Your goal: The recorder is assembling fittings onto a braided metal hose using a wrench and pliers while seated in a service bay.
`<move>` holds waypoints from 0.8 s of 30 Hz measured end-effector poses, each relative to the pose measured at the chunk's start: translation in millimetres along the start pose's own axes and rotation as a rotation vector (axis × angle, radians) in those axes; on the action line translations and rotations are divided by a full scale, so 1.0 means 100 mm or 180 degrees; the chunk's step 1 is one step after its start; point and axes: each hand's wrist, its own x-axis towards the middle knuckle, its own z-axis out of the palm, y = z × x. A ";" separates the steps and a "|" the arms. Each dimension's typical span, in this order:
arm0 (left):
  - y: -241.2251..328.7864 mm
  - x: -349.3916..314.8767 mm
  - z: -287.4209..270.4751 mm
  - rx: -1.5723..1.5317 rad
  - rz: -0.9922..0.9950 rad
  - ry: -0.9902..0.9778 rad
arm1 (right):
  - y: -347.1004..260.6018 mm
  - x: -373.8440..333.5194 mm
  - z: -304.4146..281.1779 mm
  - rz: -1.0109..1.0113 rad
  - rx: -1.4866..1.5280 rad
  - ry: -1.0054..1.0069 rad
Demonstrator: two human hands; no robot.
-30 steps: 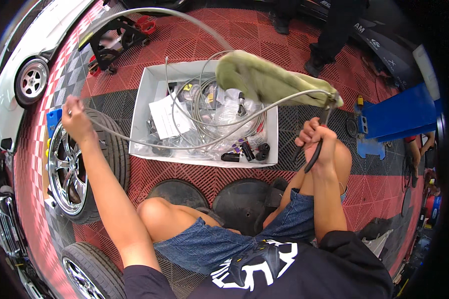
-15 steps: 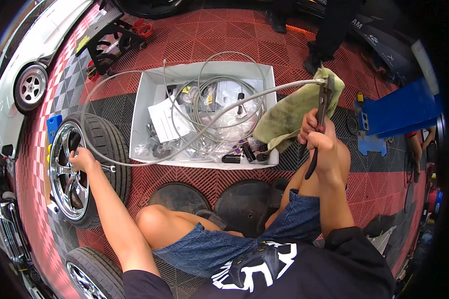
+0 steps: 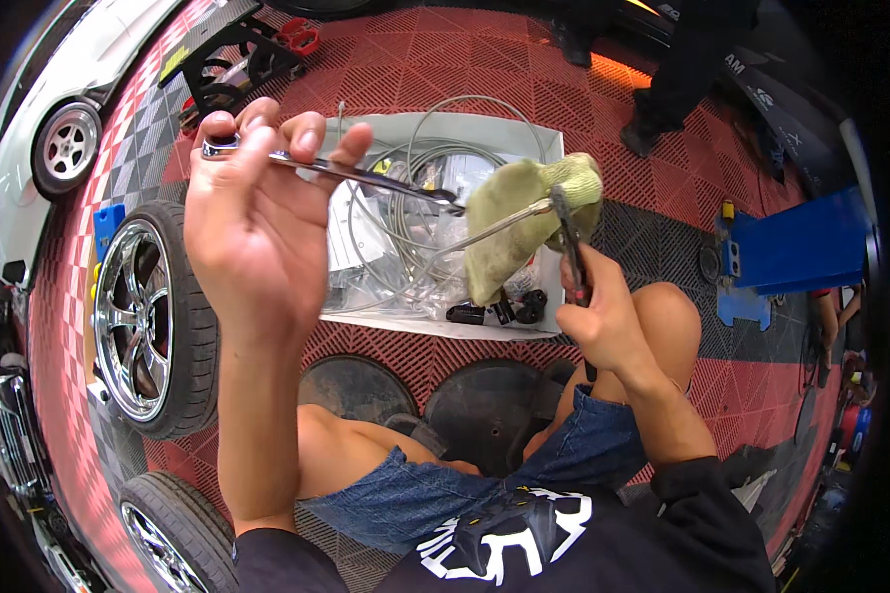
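My left hand [image 3: 259, 247] is raised close in front of me, fingers curled around a shiny wrench [image 3: 381, 181]. The wrench's far end points right, toward a hose fitting, with a gap that I cannot judge. In my right hand [image 3: 608, 318] is a pair of pliers [image 3: 570, 235], its jaws up at the fitting on the end of a grey braided hose [image 3: 494, 227]. A stained yellow-green rag [image 3: 504, 188] drapes around and behind that fitting. The hose loops back to a coil above the white box [image 3: 415, 324], partly hidden behind my left hand.
Plastic bags, paper and small black parts [image 3: 465, 313] fill the box. A chrome wheel with tyre [image 3: 193, 326] stands at the left, another wheel [image 3: 183, 529] below it. A blue metal stand [image 3: 801, 242] is at the right. A person's dark-clothed leg [image 3: 677, 74] stands at the far side.
My left hand has come up from beside the chrome wheel, swinging the wrench toward the fitting. My right hand has shifted left with the pliers, hose end and rag.
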 end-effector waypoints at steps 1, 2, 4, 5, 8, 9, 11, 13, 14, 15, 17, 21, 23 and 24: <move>-0.06 -0.02 0.00 0.0005 -0.0022 0.0017 | 0.00 0.00 0.02 0.0005 -0.0205 -0.0092; -0.11 -0.03 0.00 0.0051 0.0114 -0.0246 | 0.00 0.01 0.03 0.0011 -0.0409 -0.0180; -0.22 -0.04 0.01 0.0094 0.0217 -0.0496 | 0.06 0.02 0.05 0.0064 -0.0678 -0.0208; -0.27 -0.05 0.03 0.0127 0.0193 -0.0499 | 0.06 0.02 0.05 0.0038 -0.0812 -0.0291; -0.42 -0.02 0.00 0.0126 0.0103 -0.0502 | -0.04 0.01 0.08 0.0068 -0.0812 -0.0383; -0.45 -0.01 -0.01 0.0089 0.0012 -0.0490 | -0.06 0.01 0.09 0.0101 -0.0685 -0.0383; -0.47 0.01 -0.04 0.0040 -0.0108 -0.0526 | 0.04 -0.01 0.10 0.0116 -0.0524 -0.0382; -0.44 0.04 -0.07 0.0062 -0.0259 -0.0386 | 0.14 -0.02 0.10 0.0136 -0.0366 -0.0380; -0.44 0.06 -0.08 0.0084 -0.0400 -0.0247 | 0.19 -0.02 0.09 0.0038 -0.0521 -0.0433; -0.47 0.10 -0.08 0.0208 -0.0382 -0.0087 | 0.21 -0.03 0.08 -0.0059 -0.0677 -0.0487; -0.49 0.17 -0.17 0.0086 -0.0541 -0.0105 | 0.12 -0.03 0.10 -0.0039 -0.0771 -0.0583; -0.54 0.23 -0.24 -0.0143 -0.0916 -0.0045 | 0.00 -0.03 0.14 -0.0075 -0.0990 -0.0736; -0.60 0.28 -0.30 -0.0231 -0.1113 0.0007 | -0.03 -0.03 0.14 -0.0079 -0.0982 -0.0710; -0.62 0.29 -0.31 -0.0234 -0.1116 0.0023 | -0.04 -0.03 0.14 -0.0096 -0.0974 -0.0675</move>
